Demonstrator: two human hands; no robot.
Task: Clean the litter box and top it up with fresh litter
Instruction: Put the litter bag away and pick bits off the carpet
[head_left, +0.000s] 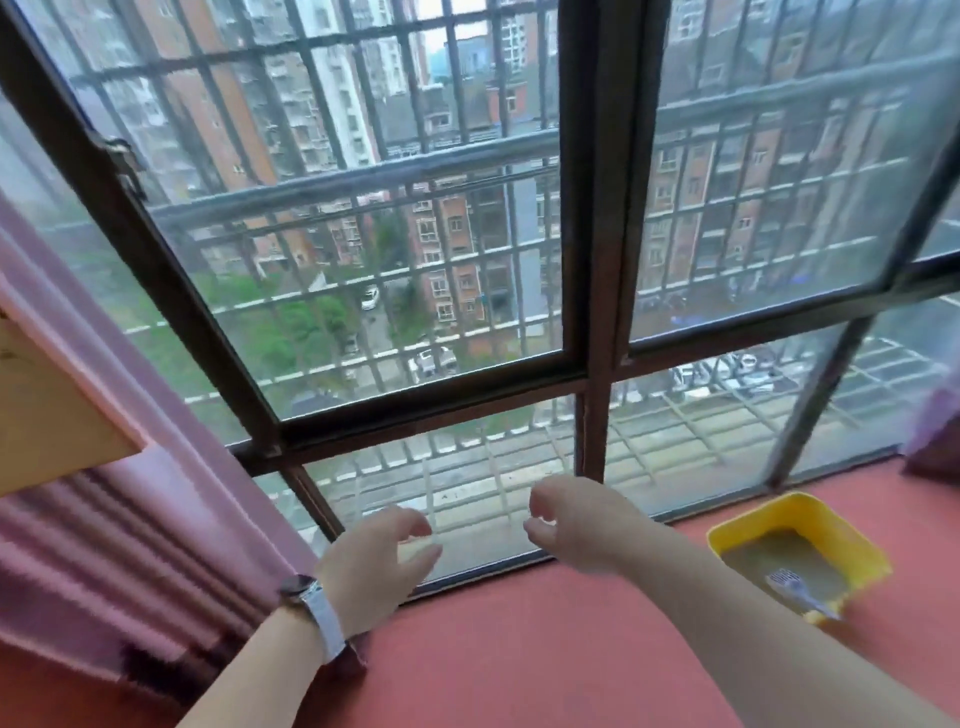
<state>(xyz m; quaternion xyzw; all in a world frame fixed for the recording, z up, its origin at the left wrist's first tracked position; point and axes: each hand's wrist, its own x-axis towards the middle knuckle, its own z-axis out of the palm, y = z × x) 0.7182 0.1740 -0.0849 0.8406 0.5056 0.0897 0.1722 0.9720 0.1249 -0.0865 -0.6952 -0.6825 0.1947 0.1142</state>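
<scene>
the litter box is a yellow rectangular tray with a raised rim. it sits on the red floor at lower right, close to the base of the window. its interior holds a level layer of grey-tan litter. a pale, slotted scoop lies in the near corner, with its handle resting over the front rim.

both hands are raised in front of the lower glass, well apart from the litter box. the left hand has loosely curled, spread fingers and holds nothing; a watch with a light strap is on its wrist. the right hand has relaxed, partly bent fingers and holds nothing.

a pink curtain hangs at left.
</scene>
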